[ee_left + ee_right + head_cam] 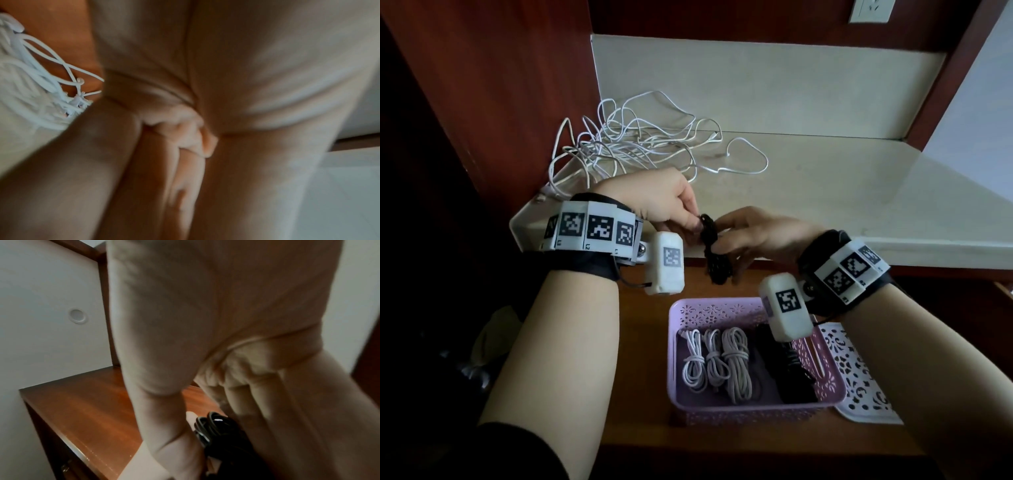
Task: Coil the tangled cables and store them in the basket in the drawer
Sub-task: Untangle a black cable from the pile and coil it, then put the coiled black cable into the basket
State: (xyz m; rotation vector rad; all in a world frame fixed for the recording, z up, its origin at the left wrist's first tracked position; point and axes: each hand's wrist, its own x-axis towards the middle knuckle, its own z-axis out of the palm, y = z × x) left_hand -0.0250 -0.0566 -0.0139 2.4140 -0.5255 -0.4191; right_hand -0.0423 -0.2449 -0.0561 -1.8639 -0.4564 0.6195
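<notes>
Both hands (pixel 722 229) seemingly around black cable (pixel 714 251)

The right wrist camera (pixel 786 306) hides part of the black bundle (pixel 794 373) in the purple basket (pixel 681 390), the white tray (pixel 859 377) lies half behind that basket, and both wrist views are blurred.

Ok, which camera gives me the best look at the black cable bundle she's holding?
The head view: the black cable bundle shows almost whole between the left hand and right hand. The right wrist view shows only a few glossy loops behind the fingers. The left wrist view shows none of it.
</notes>
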